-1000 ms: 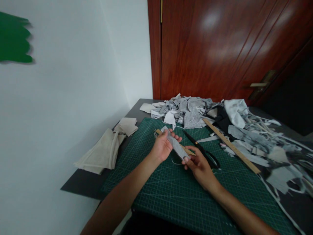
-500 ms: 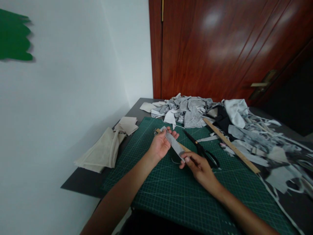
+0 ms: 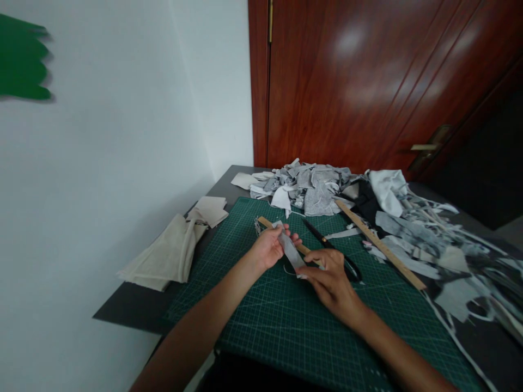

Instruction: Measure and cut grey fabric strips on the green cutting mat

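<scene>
Fabric strip, grey and narrow [image 3: 291, 252], is near the centre of the frame, slanting between the two hands above the green cutting mat [image 3: 261, 321]; the grip of the left hand [image 3: 267, 249] is loose, palm up and fingers partly spread, with the thumb over the strip's upper end; the grip of the right hand [image 3: 337, 286] is nearly closed, its fingertips pinching the lower end. With so light a left grip, the strip could slip or twist if the right hand pulled unevenly, and a hard tug might stretch or crease the cloth; a short wooden piece [image 3: 266, 221] passes behind the strip, and whether the fingers touch it I cannot tell; it could be nudged askew if they dropped lower. Black scissors [image 3: 352, 269] lie just beyond the right hand, right of centre, so a careless sweep could knock them or graze a knuckle; loose thread [image 3: 256, 226], left of the wooden piece, might snag on a finger; the scrap pile [image 3: 321, 190], upper centre on the desk [image 3: 137, 307], could swallow a dropped strip of similar grey.
</scene>
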The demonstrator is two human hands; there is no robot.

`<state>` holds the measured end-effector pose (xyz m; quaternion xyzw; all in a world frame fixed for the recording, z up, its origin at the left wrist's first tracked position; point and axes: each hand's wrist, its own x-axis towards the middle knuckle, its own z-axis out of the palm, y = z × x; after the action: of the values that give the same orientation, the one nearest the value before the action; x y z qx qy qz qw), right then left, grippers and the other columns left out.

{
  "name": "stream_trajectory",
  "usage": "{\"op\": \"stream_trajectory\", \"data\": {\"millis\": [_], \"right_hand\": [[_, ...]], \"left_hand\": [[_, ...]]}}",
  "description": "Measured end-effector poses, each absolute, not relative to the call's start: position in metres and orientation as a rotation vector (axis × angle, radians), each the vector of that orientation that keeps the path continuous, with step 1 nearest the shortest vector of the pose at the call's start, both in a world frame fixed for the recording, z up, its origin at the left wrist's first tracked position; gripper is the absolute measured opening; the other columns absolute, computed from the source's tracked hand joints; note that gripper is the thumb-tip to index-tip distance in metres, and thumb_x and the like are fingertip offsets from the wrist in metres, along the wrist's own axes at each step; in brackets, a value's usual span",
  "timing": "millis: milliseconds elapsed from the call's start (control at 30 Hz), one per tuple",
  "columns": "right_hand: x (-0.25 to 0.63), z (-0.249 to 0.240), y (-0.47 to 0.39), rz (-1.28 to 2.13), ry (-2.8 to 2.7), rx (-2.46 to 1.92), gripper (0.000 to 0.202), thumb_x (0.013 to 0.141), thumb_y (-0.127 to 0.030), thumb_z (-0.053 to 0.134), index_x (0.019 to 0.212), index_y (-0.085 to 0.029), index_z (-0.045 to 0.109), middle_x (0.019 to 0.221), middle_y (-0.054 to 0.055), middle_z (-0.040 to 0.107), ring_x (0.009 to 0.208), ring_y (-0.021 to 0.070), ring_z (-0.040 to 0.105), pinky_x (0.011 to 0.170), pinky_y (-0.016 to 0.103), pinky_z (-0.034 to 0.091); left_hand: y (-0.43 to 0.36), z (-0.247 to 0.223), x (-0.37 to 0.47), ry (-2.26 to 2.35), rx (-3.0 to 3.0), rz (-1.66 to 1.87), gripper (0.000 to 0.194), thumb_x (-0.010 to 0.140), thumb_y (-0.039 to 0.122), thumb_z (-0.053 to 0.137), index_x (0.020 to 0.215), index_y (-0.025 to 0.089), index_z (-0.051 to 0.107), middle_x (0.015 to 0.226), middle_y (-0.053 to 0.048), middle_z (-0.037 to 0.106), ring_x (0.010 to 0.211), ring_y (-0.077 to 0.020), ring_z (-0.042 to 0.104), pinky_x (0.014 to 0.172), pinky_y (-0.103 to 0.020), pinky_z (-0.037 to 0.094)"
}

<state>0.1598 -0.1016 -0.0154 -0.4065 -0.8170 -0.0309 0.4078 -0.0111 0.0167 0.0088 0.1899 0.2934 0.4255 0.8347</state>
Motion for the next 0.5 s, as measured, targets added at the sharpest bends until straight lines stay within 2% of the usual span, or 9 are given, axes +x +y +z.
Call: {"op": "stream_trajectory", "data": {"millis": [67,133,233,300,400,500], "right_hand": [[0.161,-0.012,-0.103,-0.127,-2.138,-0.962,0.027,0.100,-0.013,0.055,0.108,-0.029,0.076,0.142,0.011,0.064,0.129,0.0336,0.059,0.105,0.056,0.043],[0.160,-0.011,-0.105,-0.077,-2.243,-0.870,0.027,0.100,-0.009,0.053,0.109,-0.025,0.072,0.151,0.013,0.059,0.139,0.0316,0.054,0.113,0.057,0.039],[0.154,-0.014,-0.104,0.074,-2.319,-0.724,0.031,0.099,-0.003,0.050,0.119,-0.022,0.064,0.141,0.014,0.069,0.136,0.0253,0.059,0.118,0.053,0.040],[0.152,-0.018,-0.102,0.177,-2.302,-0.664,0.032,0.100,-0.004,0.048,0.123,-0.022,0.061,0.130,0.012,0.075,0.128,0.0230,0.066,0.116,0.049,0.045],[0.155,-0.019,-0.098,0.341,-2.187,-0.755,0.025,0.104,-0.011,0.049,0.119,-0.023,0.065,0.114,0.009,0.079,0.112,0.0219,0.073,0.102,0.040,0.056],[0.161,-0.018,-0.096,0.533,-2.029,-0.926,0.020,0.107,-0.020,0.051,0.109,-0.025,0.070,0.098,0.004,0.080,0.093,0.0201,0.076,0.085,0.033,0.060]], "left_hand": [[0.016,0.005,-0.009,0.624,0.403,0.871,0.031,0.104,0.014,0.043,0.083,0.011,0.065,0.068,-0.004,0.063,0.070,-0.0188,0.071,0.087,-0.041,0.060],[0.015,0.003,-0.007,0.626,0.397,0.824,0.030,0.104,0.014,0.043,0.084,0.010,0.065,0.071,-0.005,0.064,0.070,-0.0189,0.071,0.085,-0.040,0.060],[0.015,0.001,-0.005,0.637,0.388,0.749,0.026,0.103,0.015,0.046,0.087,0.010,0.065,0.080,-0.009,0.069,0.074,-0.0203,0.072,0.085,-0.042,0.059],[0.014,0.002,-0.005,0.639,0.383,0.763,0.023,0.103,0.016,0.049,0.088,0.011,0.065,0.080,-0.009,0.069,0.072,-0.0190,0.070,0.085,-0.042,0.059],[0.007,0.003,-0.002,0.616,0.421,0.848,0.021,0.102,0.018,0.052,0.085,0.012,0.063,0.073,-0.003,0.062,0.062,-0.0141,0.063,0.073,-0.034,0.059],[-0.006,-0.004,0.006,0.580,0.572,0.862,0.018,0.097,0.028,0.063,0.085,0.014,0.063,0.068,0.001,0.056,0.056,-0.0115,0.057,0.058,-0.026,0.053]]}}
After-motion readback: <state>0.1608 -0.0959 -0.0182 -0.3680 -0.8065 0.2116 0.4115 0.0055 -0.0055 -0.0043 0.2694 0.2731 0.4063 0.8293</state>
